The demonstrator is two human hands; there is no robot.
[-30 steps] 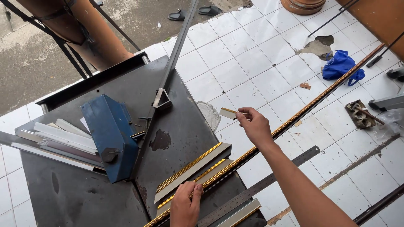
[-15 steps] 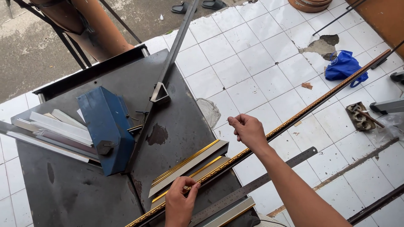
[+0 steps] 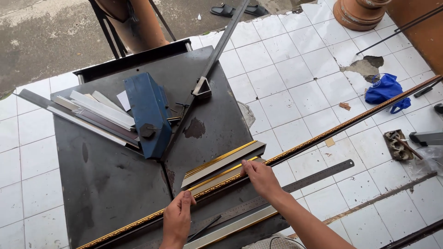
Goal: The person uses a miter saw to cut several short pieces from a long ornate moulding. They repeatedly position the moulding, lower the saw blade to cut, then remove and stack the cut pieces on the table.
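A long dark moulding strip with a gold ornamented edge (image 3: 323,137) lies diagonally across the near part of the dark metal worktable (image 3: 106,184), its long axis running from the lower left of the table up toward the right — the far end reaches well out over the white tiled floor (image 3: 286,60). The left hand (image 3: 177,216) rests on it near the table's front edge, fingers curled over the strip and pressing it down. The right hand (image 3: 260,177) grips it further along, thumb and fingers closed around the strip just where it leaves the table.

Just beyond the strip lie two short cut pieces of gold-edged moulding (image 3: 221,163), side by side and roughly parallel to it. On the near side lies one steel ruler (image 3: 318,174), also parallel, jutting past the table's edge, and beside it one pale flat bar (image 3: 235,226).

Farther back on the table stands a blue cutter body (image 3: 150,113) with a long lever arm (image 3: 217,44) — beside it a stack of several pale offcuts (image 3: 99,110). On the floor lie a blue cloth (image 3: 385,90) and two sandals (image 3: 237,9).
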